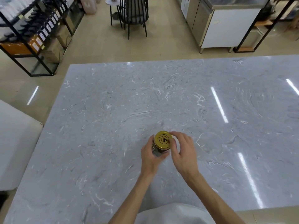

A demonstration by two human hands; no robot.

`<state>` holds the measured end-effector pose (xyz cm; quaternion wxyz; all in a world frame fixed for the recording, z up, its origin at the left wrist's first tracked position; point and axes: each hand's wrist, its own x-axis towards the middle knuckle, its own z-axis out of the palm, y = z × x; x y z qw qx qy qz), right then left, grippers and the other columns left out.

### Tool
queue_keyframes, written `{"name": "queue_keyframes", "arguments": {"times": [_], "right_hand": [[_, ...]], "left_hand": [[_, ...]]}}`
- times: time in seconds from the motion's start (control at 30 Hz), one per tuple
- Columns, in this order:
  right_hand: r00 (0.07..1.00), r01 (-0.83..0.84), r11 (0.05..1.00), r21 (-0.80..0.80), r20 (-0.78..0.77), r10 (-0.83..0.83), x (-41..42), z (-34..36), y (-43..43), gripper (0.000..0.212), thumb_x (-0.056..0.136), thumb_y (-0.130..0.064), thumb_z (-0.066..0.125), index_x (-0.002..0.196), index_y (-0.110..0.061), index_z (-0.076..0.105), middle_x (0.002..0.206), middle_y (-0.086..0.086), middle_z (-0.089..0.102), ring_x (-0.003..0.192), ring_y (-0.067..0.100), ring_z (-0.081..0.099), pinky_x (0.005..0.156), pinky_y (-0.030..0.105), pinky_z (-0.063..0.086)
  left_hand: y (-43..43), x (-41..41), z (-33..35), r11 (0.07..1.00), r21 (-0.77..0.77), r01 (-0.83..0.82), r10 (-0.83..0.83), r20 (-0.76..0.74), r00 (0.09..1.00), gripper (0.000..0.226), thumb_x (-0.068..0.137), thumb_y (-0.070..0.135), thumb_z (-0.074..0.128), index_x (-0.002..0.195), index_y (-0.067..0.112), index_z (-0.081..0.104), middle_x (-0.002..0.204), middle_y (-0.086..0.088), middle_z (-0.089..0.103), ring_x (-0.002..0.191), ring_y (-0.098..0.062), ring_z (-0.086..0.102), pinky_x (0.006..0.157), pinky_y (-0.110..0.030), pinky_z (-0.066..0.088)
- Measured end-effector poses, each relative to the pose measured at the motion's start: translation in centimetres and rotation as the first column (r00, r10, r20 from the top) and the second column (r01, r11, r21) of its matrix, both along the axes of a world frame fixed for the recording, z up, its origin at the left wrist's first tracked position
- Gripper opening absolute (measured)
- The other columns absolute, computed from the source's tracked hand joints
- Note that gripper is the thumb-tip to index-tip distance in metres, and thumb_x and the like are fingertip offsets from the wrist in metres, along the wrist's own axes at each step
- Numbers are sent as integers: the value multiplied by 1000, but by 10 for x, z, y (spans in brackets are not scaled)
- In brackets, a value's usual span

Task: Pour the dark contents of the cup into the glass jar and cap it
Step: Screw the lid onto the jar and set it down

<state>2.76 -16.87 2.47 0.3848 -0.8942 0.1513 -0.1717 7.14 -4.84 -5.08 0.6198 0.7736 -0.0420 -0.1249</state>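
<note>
We stand at a wide grey marble table (161, 94), bare but for what we hold near its front edge. There the jar (159, 151) stands upright, its long axis pointing almost straight up at us, dark inside as far as we can tell. Our left hand (149, 156) wraps its glass body from the left and grips it. Our right hand (182, 151) comes from the right, fingertips curled on the rim of the gold lid (163, 139), which sits on the jar's mouth. We judge a twist comes next. No cup is clearly in view.
</note>
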Motion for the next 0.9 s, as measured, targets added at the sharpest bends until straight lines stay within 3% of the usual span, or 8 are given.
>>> {"name": "queue_keyframes", "arguments": {"times": [0.1,0.2,0.27,0.43,0.53,0.63,0.77,0.9], "right_hand": [[976,108,965,240,-210,-57,-24,-1,0,38,101,-40,46,136,-27,52,130,-6,58,115,13,57,95,41,51],[946,-25,905,425,-283,159,-29,3,-4,53,99,-45,48,149,-27,38,145,-6,50,131,14,48,109,39,41],[913,-150,906,396,-297,281,-24,4,-10,58,100,-44,46,153,-24,31,155,-8,38,144,10,30,119,35,25],[952,-239,971,2,-198,235,-26,7,-59,54,99,-29,57,150,-21,40,159,2,33,152,17,7,122,46,19],[940,-199,938,-285,-325,101,-38,1,-108,82,89,-39,69,156,-26,23,164,11,18,152,35,-3,120,55,8],[857,-242,934,-263,-509,79,-45,-11,-144,102,83,-52,69,156,-30,2,165,14,5,152,37,1,120,52,13],[858,-307,906,-290,-497,132,-32,-20,-166,107,76,-51,78,156,-10,20,157,16,34,138,37,41,110,48,38],[858,-346,896,-278,-481,182,7,-23,-180,104,76,-50,78,155,-8,24,157,13,35,138,34,41,112,46,37]], "left_hand": [[-16,-28,11,993,-26,-119,115,-127,985,94,78,26,93,152,17,37,135,-9,66,121,-24,68,101,-51,56],[-26,-58,17,997,1,-82,81,-168,982,120,77,23,92,149,62,4,145,1,48,120,18,53,92,-9,52],[-23,-69,25,989,144,-36,52,-113,992,127,78,28,91,153,55,-8,153,-2,27,118,30,36,90,3,38],[-18,-57,34,897,442,7,-42,68,997,105,87,29,84,162,38,12,173,-5,4,156,-26,19,117,-36,35],[-19,-48,33,931,346,120,-125,-7,992,100,91,15,80,156,46,10,168,-6,19,156,-24,21,124,-36,30],[-17,-34,32,906,370,206,-204,-44,978,105,92,5,76,147,58,5,168,-7,6,158,-24,13,124,-36,29],[-16,-4,31,834,453,316,-334,-42,942,106,92,-5,71,150,52,4,164,-5,7,156,-21,14,119,-22,22],[-28,33,32,750,567,339,-390,-34,920,107,91,-7,71,164,33,3,159,-1,14,151,-20,22,112,-16,21]]}}
